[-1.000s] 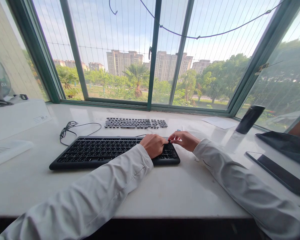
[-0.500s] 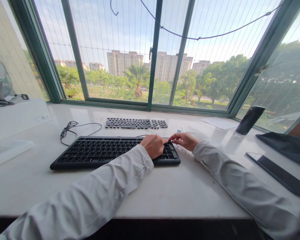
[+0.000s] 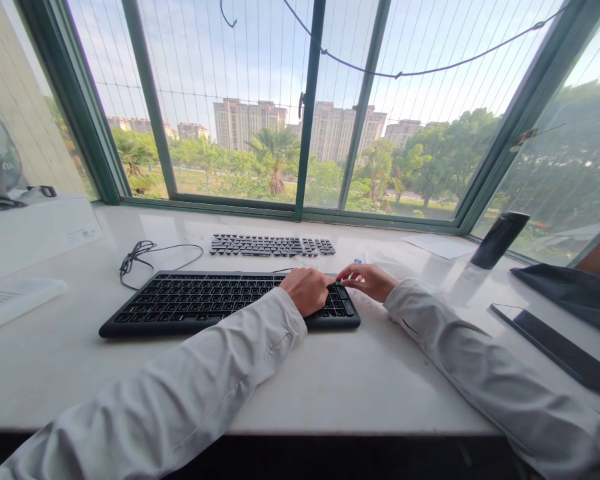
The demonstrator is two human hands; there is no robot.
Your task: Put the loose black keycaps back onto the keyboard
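Upper centre I see a flat set of loose keycaps; a dark tumbler stands at right, a phone lower right, a white box at left.
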